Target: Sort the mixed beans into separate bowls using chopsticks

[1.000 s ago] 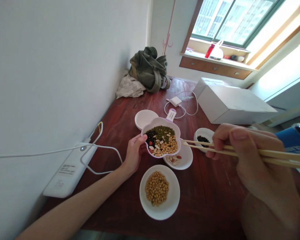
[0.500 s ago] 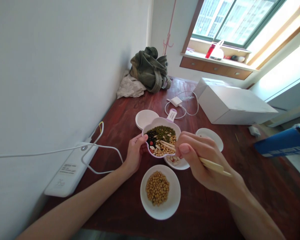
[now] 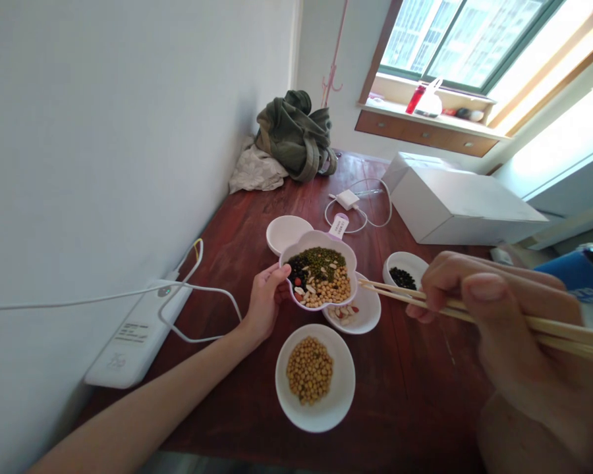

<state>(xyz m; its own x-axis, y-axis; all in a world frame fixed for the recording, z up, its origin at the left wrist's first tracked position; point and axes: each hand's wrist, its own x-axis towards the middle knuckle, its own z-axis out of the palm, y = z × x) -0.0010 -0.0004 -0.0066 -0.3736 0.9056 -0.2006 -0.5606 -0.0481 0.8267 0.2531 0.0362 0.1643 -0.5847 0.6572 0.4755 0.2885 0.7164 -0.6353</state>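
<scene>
A white flower-shaped bowl with a lilac rim is held at its left edge by the left hand, the thumb pressed over the rim and the fingers curled outside and under it. Inside it, green beans, black beans, yellow soybeans and pale and red pieces are seen in loosely separate patches. A pair of pale wooden chopsticks is pinched between the thumb and fingers of the right hand.

The change lies on the right: half a second ago the chopstick tips were lowered into the mixture, and now they have been drawn out past the bowl's right edge — above a white round bowl of pale and red pieces, which is partly overhung by the flower-shaped bowl. With the tips outside, nothing in the mixture appears to be touched at this moment, and its contents are left open to view. Whether anything is gripped between the tips is too small to tell. The left hand's hold is unchanged.

A white round bowl of black beans, hidden in part by the right hand half a second ago, is again more fully shown. Nearest the person, a white round bowl of yellow soybeans is set on the dark red wooden table — apart from both hands.
</scene>
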